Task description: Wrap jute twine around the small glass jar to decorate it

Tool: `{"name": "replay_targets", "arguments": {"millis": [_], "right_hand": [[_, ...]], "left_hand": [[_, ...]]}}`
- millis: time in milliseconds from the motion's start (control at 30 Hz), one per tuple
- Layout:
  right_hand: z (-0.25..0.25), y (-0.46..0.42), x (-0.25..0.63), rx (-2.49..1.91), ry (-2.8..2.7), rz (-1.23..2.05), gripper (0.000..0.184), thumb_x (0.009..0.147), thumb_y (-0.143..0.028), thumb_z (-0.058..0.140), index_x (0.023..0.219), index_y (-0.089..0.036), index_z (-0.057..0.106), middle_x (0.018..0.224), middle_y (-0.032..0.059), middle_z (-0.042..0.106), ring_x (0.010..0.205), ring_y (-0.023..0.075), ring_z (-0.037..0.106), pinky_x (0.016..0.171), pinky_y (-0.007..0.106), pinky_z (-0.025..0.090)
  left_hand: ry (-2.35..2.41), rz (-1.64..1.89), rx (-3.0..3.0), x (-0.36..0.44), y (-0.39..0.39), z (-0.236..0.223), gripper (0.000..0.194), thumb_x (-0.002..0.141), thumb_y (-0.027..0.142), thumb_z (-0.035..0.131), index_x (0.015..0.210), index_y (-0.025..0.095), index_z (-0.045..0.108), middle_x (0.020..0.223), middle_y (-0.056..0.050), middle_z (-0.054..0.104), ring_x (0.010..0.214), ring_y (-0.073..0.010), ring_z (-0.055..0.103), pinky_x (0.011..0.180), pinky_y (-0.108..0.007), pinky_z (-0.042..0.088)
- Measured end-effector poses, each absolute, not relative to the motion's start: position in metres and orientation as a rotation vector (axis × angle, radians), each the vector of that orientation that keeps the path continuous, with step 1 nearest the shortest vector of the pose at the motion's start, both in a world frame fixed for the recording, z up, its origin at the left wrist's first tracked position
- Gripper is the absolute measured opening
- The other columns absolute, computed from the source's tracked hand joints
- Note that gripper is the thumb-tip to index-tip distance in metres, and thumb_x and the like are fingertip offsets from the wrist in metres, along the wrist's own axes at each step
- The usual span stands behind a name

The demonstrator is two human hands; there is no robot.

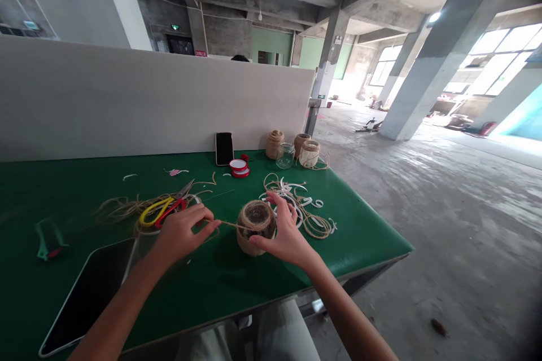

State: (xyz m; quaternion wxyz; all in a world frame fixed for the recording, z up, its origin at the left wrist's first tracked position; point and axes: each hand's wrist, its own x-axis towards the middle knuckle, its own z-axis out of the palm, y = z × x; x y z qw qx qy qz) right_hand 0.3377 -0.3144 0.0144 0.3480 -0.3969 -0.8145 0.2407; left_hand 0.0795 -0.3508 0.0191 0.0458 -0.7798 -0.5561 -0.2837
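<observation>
A glass jar [249, 243] partly wrapped in twine stands upright on the green tabletop in front of me. My right hand [284, 231] is curved around its right side, thumb at the front and fingers behind the rim. To the left, my left hand [186, 231] pinches a strand of twine [231, 224] that runs taut to the jar. Behind that hand lie scissors [157, 211] with yellow and red handles, on a loose bundle of twine [127, 206]. A coil of twine and white strips [315, 225] spreads just beyond my right hand.
A tablet [91, 293] lies at the left front, near a green tape dispenser [51, 240]. Against the white partition [148, 104] leans a phone [224, 148], with red tape rolls [239, 167] beside it. Several jars [285, 155] stand at the back right, near the table's edge.
</observation>
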Motion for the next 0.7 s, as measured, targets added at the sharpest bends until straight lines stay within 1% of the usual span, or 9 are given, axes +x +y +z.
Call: {"name": "replay_targets", "arguments": {"millis": [67,133,333,433,467,533,633,700], "right_hand": [[0.013,-0.314,0.335,-1.055,-2.093,0.619,0.091,0.068,-0.041,0.070,0.139,-0.026,0.016,0.126,0.0094,0.048,0.123,0.0281,0.042,0.110,0.054,0.011],[0.012,-0.313,0.334,-1.051,-2.086,0.636,0.093,0.068,-0.038,0.070,0.140,-0.025,0.013,0.122,0.0087,0.050,0.120,0.0273,0.045,0.110,0.053,0.014],[0.014,-0.311,0.337,-0.970,-2.109,0.724,0.087,0.073,-0.033,0.066,0.140,-0.025,0.011,0.126,0.0094,0.047,0.125,0.0257,0.042,0.111,0.050,0.014],[0.015,-0.312,0.341,-0.921,-2.150,0.738,0.087,0.077,-0.037,0.064,0.141,-0.025,0.006,0.132,0.0108,0.045,0.129,0.0266,0.038,0.112,0.051,0.012],[0.015,-0.313,0.343,-0.912,-2.162,0.721,0.085,0.079,-0.039,0.061,0.141,-0.026,0.005,0.134,0.0109,0.044,0.131,0.0269,0.036,0.112,0.053,0.011],[0.014,-0.314,0.346,-0.918,-2.170,0.672,0.075,0.085,-0.041,0.053,0.141,-0.028,0.005,0.136,0.0099,0.044,0.133,0.0261,0.035,0.111,0.054,0.010],[0.013,-0.314,0.348,-0.966,-2.134,0.603,0.056,0.092,-0.036,0.041,0.140,-0.029,0.013,0.135,0.0075,0.047,0.132,0.0232,0.036,0.111,0.054,0.012],[0.011,-0.312,0.347,-1.000,-2.083,0.584,0.049,0.094,-0.032,0.037,0.139,-0.028,0.019,0.136,0.0071,0.047,0.132,0.0218,0.036,0.111,0.052,0.015]], "left_hand": [[-1.699,-0.857,-2.381,0.079,-0.348,0.019,0.025,0.087,0.039,0.048,0.073,0.020,0.057,0.072,0.001,0.059,0.064,-0.0115,0.054,0.065,-0.022,0.038],[-1.695,-0.852,-2.381,0.079,-0.344,0.019,0.026,0.087,0.040,0.047,0.073,0.020,0.057,0.072,0.000,0.060,0.065,-0.0119,0.054,0.066,-0.022,0.038],[-1.705,-0.860,-2.365,0.079,-0.338,0.019,0.029,0.087,0.043,0.048,0.072,0.020,0.058,0.071,0.000,0.060,0.064,-0.0126,0.054,0.065,-0.023,0.038],[-1.711,-0.860,-2.393,0.079,-0.338,0.017,0.029,0.087,0.043,0.047,0.073,0.020,0.057,0.072,0.000,0.060,0.064,-0.0123,0.054,0.065,-0.022,0.038],[-1.713,-0.858,-2.403,0.080,-0.338,0.016,0.029,0.088,0.043,0.047,0.073,0.020,0.057,0.072,0.000,0.059,0.064,-0.0121,0.054,0.065,-0.023,0.038],[-1.720,-0.856,-2.416,0.080,-0.338,0.016,0.030,0.088,0.043,0.046,0.072,0.019,0.057,0.071,0.000,0.058,0.064,-0.0122,0.054,0.064,-0.023,0.037],[-1.727,-0.862,-2.424,0.081,-0.339,0.016,0.031,0.089,0.042,0.045,0.072,0.019,0.057,0.070,0.000,0.057,0.064,-0.0124,0.053,0.064,-0.023,0.037],[-1.732,-0.861,-2.431,0.081,-0.339,0.015,0.031,0.089,0.042,0.045,0.072,0.019,0.057,0.070,0.000,0.057,0.064,-0.0124,0.053,0.063,-0.023,0.037]]}}
